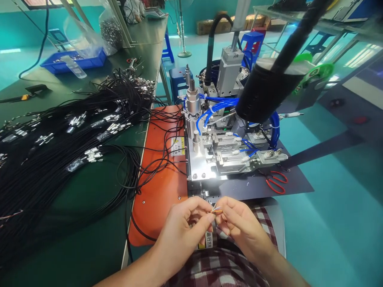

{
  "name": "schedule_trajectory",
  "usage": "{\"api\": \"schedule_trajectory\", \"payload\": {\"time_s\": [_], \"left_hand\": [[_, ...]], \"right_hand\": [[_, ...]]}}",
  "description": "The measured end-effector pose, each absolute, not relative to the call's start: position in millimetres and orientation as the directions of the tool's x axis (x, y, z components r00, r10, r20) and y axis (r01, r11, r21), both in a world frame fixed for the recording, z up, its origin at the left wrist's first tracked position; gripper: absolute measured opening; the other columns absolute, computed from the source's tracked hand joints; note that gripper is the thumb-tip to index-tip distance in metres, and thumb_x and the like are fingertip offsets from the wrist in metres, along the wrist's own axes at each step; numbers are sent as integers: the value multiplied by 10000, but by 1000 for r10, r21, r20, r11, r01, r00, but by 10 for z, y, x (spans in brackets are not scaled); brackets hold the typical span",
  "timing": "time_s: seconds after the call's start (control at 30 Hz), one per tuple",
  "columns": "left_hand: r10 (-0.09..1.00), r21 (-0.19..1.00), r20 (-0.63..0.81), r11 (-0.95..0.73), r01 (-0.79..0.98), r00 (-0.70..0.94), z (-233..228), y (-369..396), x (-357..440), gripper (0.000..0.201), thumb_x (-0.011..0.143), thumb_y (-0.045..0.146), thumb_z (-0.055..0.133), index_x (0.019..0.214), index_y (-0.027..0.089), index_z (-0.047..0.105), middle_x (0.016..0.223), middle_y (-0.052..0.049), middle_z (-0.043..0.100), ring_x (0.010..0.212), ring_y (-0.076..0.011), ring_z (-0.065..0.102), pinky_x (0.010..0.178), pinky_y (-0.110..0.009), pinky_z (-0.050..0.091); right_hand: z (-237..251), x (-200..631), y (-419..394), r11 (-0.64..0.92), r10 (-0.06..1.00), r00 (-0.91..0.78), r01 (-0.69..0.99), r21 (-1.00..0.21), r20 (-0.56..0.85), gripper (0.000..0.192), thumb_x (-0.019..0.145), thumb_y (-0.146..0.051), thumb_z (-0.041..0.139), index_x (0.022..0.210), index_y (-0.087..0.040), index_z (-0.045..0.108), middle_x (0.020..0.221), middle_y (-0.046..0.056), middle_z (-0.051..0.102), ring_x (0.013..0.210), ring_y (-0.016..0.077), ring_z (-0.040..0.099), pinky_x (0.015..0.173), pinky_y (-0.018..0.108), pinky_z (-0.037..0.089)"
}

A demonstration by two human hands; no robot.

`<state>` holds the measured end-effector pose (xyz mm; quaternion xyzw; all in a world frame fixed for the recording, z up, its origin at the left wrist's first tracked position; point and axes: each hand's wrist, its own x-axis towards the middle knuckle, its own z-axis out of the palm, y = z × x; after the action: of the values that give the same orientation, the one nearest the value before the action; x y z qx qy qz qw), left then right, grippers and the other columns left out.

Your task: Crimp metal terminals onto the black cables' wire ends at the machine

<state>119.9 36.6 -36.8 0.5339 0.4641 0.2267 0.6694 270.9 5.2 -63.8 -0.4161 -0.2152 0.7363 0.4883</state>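
Note:
My left hand [189, 228] and my right hand [241, 224] meet just in front of the machine, over my lap. Between their fingertips run thin coloured wires [217, 210], one orange and others whitish. The left thumb and forefinger pinch them from one side, and the right fingertips close on them from the other. The fingers hide most of their length. Just beyond the hands stands a metal bench machine [227, 151] with blue air tubes. Beside it, black cables [163, 149] lie across an orange-red padded board [158, 207].
Bundles of black cable with shiny metal ends [92, 153] cover much of the green table [89, 195] at left. A blue tray [95, 59] stands further back. Red-handled scissors [277, 182] lie right of the machine. A black cylinder on an arm [260, 95] hangs above it.

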Motion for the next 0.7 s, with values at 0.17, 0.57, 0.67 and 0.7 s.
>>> {"api": "schedule_trajectory", "payload": {"time_s": [0.17, 0.57, 0.67, 0.7], "left_hand": [[759, 891, -433, 442, 103, 486, -320, 385, 1225, 162, 796, 329, 619, 827, 170, 604, 563, 8, 590, 411, -74, 466, 406, -175, 385], [697, 846, -419, 533, -29, 583, -473, 354, 1194, 318, 841, 360, 601, 1100, 182, 559, 594, 6, 603, 395, -48, 459, 403, -146, 357], [704, 850, -401, 524, -49, 586, -485, 356, 1192, 296, 848, 370, 596, 1069, 185, 527, 612, 1, 621, 385, -42, 471, 393, -128, 325], [710, 853, -394, 519, -56, 584, -479, 358, 1193, 295, 848, 374, 595, 1060, 184, 517, 615, 2, 623, 382, -41, 469, 390, -124, 316]], "right_hand": [[-650, 2693, 69, -452, 886, -210, -596, -664, -414, 368, 677, -463, 760, 650, -165, 547, 565, -45, 467, 499, 75, 346, 496, 208, 270], [-770, 2683, 25, -432, 899, -228, -606, -668, -374, 321, 759, -446, 699, 733, -160, 557, 639, -23, 494, 524, 84, 358, 541, 225, 290], [-807, 2677, 29, -432, 898, -226, -619, -656, -379, 301, 771, -419, 699, 719, -154, 567, 607, -29, 491, 511, 78, 364, 517, 211, 281], [-808, 2673, 33, -431, 898, -222, -624, -652, -380, 297, 769, -411, 703, 714, -151, 571, 595, -31, 492, 507, 76, 366, 508, 205, 277]]}}
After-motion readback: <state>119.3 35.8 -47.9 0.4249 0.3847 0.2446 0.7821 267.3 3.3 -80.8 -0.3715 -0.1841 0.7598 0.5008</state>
